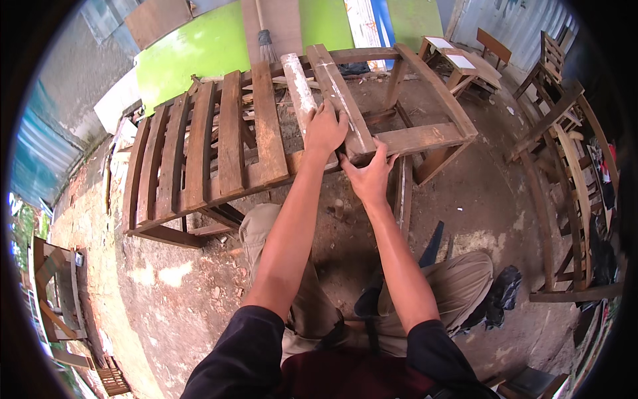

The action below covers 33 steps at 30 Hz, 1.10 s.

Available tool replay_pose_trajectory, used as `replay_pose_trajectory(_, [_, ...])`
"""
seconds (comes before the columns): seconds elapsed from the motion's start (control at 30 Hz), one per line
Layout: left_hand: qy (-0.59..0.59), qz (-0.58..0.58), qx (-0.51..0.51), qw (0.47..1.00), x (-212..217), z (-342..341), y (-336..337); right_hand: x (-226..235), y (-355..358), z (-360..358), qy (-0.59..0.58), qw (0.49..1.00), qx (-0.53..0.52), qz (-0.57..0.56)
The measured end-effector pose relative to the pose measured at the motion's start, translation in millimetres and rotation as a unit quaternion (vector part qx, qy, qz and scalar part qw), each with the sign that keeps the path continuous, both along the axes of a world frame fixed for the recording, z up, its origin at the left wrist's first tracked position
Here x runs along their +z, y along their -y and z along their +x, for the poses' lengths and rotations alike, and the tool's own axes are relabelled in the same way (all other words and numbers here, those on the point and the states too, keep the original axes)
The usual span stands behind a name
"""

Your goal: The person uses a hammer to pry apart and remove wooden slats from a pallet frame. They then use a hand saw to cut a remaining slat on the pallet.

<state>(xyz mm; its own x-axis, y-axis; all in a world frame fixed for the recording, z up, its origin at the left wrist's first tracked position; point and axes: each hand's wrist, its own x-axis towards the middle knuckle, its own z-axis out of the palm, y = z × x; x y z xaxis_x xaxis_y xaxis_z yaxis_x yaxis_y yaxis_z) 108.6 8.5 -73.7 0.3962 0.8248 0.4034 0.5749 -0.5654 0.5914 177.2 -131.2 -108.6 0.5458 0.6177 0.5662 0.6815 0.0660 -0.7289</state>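
Note:
In front of me stands a long wooden slatted frame [269, 133], like a bench or a bed base. Across its right part lies a brown wooden slat [341, 93] with white paint traces. My left hand [325, 130] is closed over the left edge of this slat, its fingers toward the far side. Around the slat's near end, at the front rail, my right hand [369, 174] is closed with thumb and fingers apart on either side. Just left of it lies a slat with flaking white paint [299, 90], partly behind my left hand. The undersides of both slats are hidden.
A broom [266, 43] leans at the green panel [199, 56] behind the frame. Wooden furniture frames [571, 199] stand at the right, near a small table [462, 63]. A dark blue flat object [432, 245] and a black plastic bag [502, 296] lie by my legs.

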Motion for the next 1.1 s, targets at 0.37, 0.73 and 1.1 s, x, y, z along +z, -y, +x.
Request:
replay_pose_trajectory(0.37, [0.003, 0.018, 0.012, 1.0, -1.9, -0.5, -1.0, 6.1, 2.4, -2.3, -0.009, 1.0, 0.012, -0.009])
replay_pose_trajectory(0.73, [-0.011, 0.023, 0.012, 1.0, -5.8, 0.3, -6.3, 3.2, -2.3, -4.1, -0.005, 0.999, -0.006, -0.033])
replay_pose_trajectory(1.1, [-0.005, -0.031, -0.009, 0.999, -4.1, -5.0, -10.9, 2.4, -5.3, 2.3, -0.01, 0.998, 0.004, -0.062])
